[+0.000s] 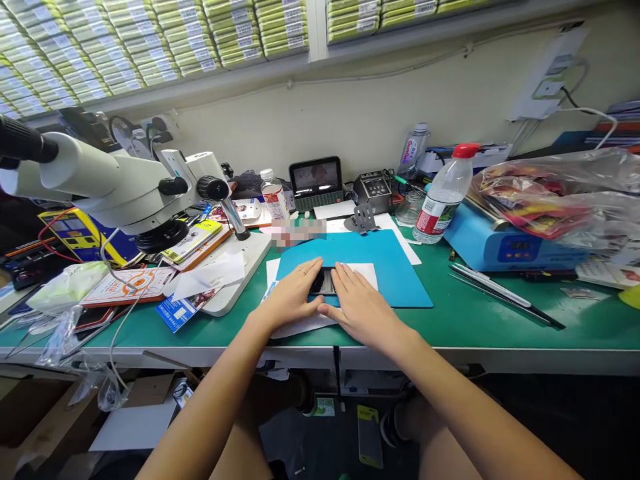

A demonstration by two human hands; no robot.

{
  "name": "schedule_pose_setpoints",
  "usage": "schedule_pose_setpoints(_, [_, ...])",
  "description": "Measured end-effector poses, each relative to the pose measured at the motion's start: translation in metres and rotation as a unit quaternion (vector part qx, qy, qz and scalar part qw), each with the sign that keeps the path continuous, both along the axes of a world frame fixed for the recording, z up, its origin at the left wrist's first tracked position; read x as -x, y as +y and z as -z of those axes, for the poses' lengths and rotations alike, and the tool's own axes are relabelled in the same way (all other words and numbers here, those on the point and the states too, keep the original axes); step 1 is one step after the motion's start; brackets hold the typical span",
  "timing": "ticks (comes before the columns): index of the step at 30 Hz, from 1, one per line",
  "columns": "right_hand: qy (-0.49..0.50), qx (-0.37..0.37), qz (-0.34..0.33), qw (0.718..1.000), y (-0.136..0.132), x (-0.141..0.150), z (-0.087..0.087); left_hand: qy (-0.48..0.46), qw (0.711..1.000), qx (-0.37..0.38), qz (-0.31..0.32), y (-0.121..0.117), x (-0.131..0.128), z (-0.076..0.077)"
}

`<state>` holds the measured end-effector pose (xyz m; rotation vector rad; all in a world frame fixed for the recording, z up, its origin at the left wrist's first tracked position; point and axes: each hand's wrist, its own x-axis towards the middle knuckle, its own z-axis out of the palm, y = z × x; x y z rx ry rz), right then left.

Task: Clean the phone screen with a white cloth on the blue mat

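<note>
A dark phone (323,283) lies on a white sheet (367,270) over the blue mat (395,267) at the middle of the green bench. Both my hands lie on it, side by side. My left hand (293,297), with a ring on one finger, covers the phone's left end with fingers stretched out flat. My right hand (357,303) presses on the phone's right end, fingers also flat and together, thumb touching the left hand. Only a narrow strip of the phone shows between the two hands.
A white microscope (115,183) stands at the left over packets and papers. Behind the mat are a small screen (316,180), a soldering station (373,190) and water bottles (443,197). A blue heater box (505,243), plastic bags (555,193) and tweezers (500,293) lie at the right.
</note>
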<state>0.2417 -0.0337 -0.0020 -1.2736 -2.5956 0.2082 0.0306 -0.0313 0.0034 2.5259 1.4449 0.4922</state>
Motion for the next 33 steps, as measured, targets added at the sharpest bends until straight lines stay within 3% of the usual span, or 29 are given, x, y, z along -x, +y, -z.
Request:
schedule_pose_setpoints(7, [0.007,0.017,0.019,1.000,0.001,-0.021,0.007,-0.045,0.999,-0.008,-0.029,0.004,-0.006,0.006])
schedule_pose_setpoints(12, [0.018,0.050,-0.064,0.997,0.016,-0.003,-0.001,-0.052,0.998,-0.013,-0.028,0.004,-0.009,0.003])
schedule_pose_setpoints(16, [0.040,0.023,-0.136,0.990,0.014,-0.003,-0.001,-0.059,0.998,-0.019,-0.029,0.004,-0.010,0.002])
schedule_pose_setpoints(19, [0.057,-0.012,-0.109,0.992,0.011,-0.013,0.001,-0.053,0.998,-0.013,-0.033,0.003,-0.011,0.001])
schedule_pose_setpoints(25, [0.034,0.038,-0.042,0.998,0.014,0.001,0.005,-0.055,0.998,-0.002,-0.044,0.004,-0.012,0.001])
schedule_pose_setpoints(28, [0.045,0.045,-0.057,0.996,0.012,0.008,0.004,-0.057,0.997,-0.003,-0.051,0.004,-0.012,0.001])
schedule_pose_setpoints(33, [0.037,0.032,-0.065,0.997,0.002,-0.008,0.004,-0.081,0.996,0.010,-0.045,0.003,-0.009,0.003])
